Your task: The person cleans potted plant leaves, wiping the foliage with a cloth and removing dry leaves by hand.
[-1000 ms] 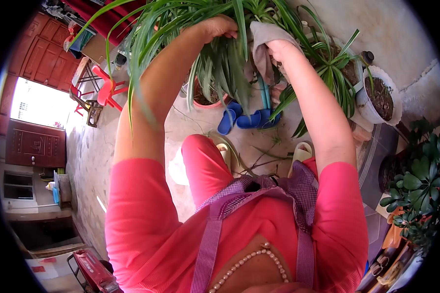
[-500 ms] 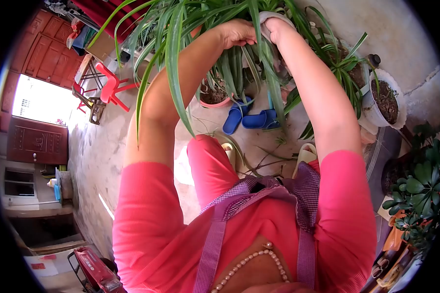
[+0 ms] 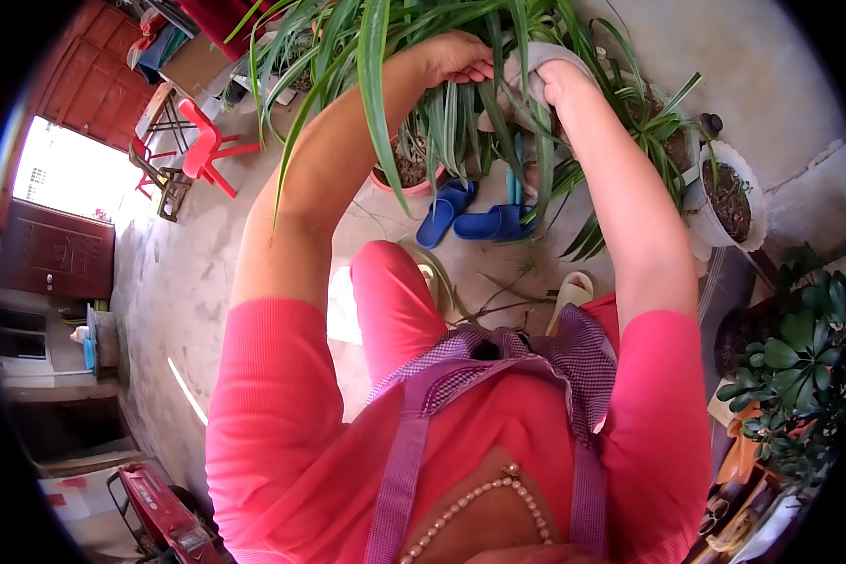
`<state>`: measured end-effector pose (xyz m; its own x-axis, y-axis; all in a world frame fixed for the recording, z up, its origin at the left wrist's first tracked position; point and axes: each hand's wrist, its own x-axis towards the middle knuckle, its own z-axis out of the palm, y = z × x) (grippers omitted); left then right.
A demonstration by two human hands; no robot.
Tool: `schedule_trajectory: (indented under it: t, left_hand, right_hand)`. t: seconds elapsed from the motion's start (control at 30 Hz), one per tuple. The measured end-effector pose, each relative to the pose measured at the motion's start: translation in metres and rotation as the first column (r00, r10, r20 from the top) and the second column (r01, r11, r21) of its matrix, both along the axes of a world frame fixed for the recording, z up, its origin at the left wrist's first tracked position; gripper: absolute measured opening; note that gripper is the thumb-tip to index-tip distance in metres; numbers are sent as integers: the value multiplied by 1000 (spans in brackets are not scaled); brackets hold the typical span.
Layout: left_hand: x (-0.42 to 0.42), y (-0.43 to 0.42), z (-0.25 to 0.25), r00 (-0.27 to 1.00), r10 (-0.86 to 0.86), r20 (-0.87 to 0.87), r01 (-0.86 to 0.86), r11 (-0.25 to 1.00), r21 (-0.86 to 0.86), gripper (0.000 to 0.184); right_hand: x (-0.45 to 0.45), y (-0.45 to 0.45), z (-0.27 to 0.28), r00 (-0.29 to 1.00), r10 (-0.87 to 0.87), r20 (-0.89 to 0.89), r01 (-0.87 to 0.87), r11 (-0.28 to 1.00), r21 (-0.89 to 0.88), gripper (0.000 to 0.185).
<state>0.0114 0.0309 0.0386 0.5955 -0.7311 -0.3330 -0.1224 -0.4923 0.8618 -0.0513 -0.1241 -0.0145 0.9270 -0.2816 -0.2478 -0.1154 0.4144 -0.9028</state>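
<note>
Long striped green leaves [image 3: 373, 85] of a spider plant hang around both hands at the top of the view. My left hand [image 3: 459, 58] is closed with its fingertips pinching a leaf. Just to its right, my right hand [image 3: 556, 77] is closed on a grey cloth [image 3: 542, 54], which wraps partly round a hanging leaf; its fingers are mostly hidden. Below the leaves stands a terracotta-coloured pot [image 3: 406, 174] with soil.
Blue slippers [image 3: 484, 224] and loose leaf pieces lie on the floor ahead. At right are a white pot [image 3: 728, 199] and a dark-leaved plant [image 3: 799, 352]. A red chair [image 3: 207, 146] stands at left, and a red machine [image 3: 164, 508] at lower left.
My left hand has moved right, closer to the cloth, and now pinches a leaf. The cloth in my right hand has shifted right and lies against a leaf. The view has tilted slightly.
</note>
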Motion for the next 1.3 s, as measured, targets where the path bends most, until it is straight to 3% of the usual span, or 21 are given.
schedule_trajectory:
  t: [0.1,0.23,0.37,0.47,0.5,0.57,0.67,0.77,0.87,1.0,1.13,1.17,1.27,1.3]
  left_hand:
    - [-5,2,-3,1000,9,-5,-9,998,-60,19]
    - [-19,1,-2,998,63,-29,-65,995,-80,19]
    - [-39,3,-1,997,61,-57,-66,994,-90,18]
    - [-48,5,-4,996,59,-70,-66,993,-99,18]
    - [-50,7,-5,995,58,-80,-66,992,-105,19]
    - [-53,10,-10,993,58,-99,-69,991,-112,19]
    - [-62,12,-14,991,63,-117,-76,991,-114,19]
    - [-78,17,-17,990,66,-122,-79,991,-109,19]
    - [-89,18,-23,988,57,-142,-73,991,-114,18]
    - [-95,17,-43,980,33,-199,-61,989,-135,18]
    - [-103,17,-61,969,36,-244,-67,990,-123,19]
    - [-106,18,-65,966,38,-257,-71,990,-120,18]
    - [-117,24,-81,951,51,-306,-90,989,-117,17]
    - [-120,27,-87,945,56,-322,-99,988,-118,16]
  right_hand:
    - [-5,-1,-10,994,95,60,-99,992,76,15]
    - [-22,-1,-23,998,16,63,-21,997,76,16]
    - [-45,-1,-27,997,50,-62,-52,998,-18,13]
    - [-57,-8,-43,995,91,-48,-92,996,-19,15]
    - [-89,24,-6,995,52,-86,-55,998,-28,21]
    - [-96,22,-14,981,73,-179,-93,991,-102,25]
    - [-111,18,-24,974,88,-211,-104,992,-66,21]
    - [-151,41,-3,984,114,-134,-103,991,86,20]
    - [-167,49,-21,997,2,-83,5,997,80,21]
    - [-184,49,-60,996,52,-68,-32,962,270,19]
    - [-223,68,-78,996,-74,-55,86,964,250,17]
    - [-236,73,-75,995,-20,-98,36,985,170,18]
    - [-245,73,-118,964,-96,-249,75,993,-91,19]
    - [-252,73,-118,959,17,-282,-206,724,-658,21]
